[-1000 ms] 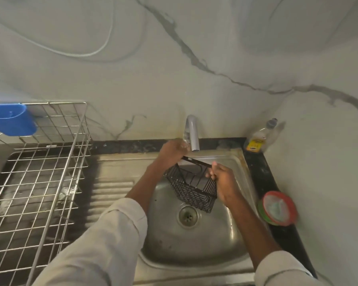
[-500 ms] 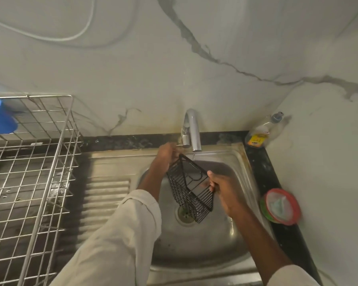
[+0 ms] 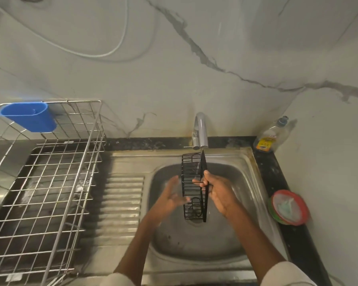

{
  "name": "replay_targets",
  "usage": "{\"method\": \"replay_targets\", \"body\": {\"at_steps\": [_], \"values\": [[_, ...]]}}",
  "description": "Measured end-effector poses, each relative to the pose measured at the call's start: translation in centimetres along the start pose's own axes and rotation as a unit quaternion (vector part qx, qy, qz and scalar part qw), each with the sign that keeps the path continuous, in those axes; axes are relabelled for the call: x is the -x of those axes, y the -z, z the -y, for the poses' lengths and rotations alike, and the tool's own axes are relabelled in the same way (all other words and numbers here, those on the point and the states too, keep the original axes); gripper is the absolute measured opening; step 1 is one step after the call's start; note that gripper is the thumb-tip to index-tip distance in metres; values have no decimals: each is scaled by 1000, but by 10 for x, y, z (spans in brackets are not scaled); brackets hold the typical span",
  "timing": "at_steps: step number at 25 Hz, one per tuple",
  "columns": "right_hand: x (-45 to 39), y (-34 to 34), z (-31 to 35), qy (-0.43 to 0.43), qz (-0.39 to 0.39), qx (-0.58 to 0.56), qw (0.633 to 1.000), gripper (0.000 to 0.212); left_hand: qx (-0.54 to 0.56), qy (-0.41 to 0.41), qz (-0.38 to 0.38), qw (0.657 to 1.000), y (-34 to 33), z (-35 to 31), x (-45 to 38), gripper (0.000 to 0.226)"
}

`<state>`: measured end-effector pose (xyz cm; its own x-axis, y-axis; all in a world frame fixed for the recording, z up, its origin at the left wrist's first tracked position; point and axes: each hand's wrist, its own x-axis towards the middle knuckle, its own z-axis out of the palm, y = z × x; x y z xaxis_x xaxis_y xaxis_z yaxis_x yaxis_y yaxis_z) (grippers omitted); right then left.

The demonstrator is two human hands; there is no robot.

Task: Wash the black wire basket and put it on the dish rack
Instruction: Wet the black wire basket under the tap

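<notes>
The black wire basket (image 3: 191,172) stands on end over the steel sink (image 3: 242,170), its top just under the tap (image 3: 201,131), where a thin stream of water runs down into it. My right hand (image 3: 218,190) grips the basket's right rim near the middle. To the basket's left, my left hand (image 3: 171,196) is spread with straight fingers, its fingertips at the wire side; the hand is blurred. The wire dish rack (image 3: 50,182) stands on the draining board at the left.
A blue plastic holder (image 3: 29,117) hangs on the rack's back left corner. A dish soap bottle (image 3: 271,136) stands in the back right corner of the counter. A red-rimmed round dish (image 3: 288,207) sits on the dark counter right of the sink.
My left hand has left the tap and come down beside the basket. The basket has been turned from tilted to upright under the running water.
</notes>
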<state>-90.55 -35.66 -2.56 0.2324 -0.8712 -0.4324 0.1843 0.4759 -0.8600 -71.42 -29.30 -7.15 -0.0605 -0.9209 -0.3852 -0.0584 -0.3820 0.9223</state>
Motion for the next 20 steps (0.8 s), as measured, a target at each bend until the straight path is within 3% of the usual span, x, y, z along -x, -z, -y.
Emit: {"method": "replay_targets", "body": {"at_steps": [1,3,8,15,18,20], "values": [[4,-5,1,-1,14,-5,1000,38,-26,-33,9,999,-7,-5,4,88],[11,-14,-1,-5,39,1,999,37,-71,-90,-42,993,-22,-10,8,91],[21,-24,1,34,89,87,992,38,-93,-60,-209,972,-49,-31,28,94],[35,-19,14,50,90,165,981,34,-115,-98,-262,953,-49,-32,20,92],[22,-4,16,65,-29,156,985,18,-148,-123,-236,953,-31,-26,16,106],[2,5,24,77,-108,235,963,31,-126,-109,-218,962,-17,-22,17,107]]}}
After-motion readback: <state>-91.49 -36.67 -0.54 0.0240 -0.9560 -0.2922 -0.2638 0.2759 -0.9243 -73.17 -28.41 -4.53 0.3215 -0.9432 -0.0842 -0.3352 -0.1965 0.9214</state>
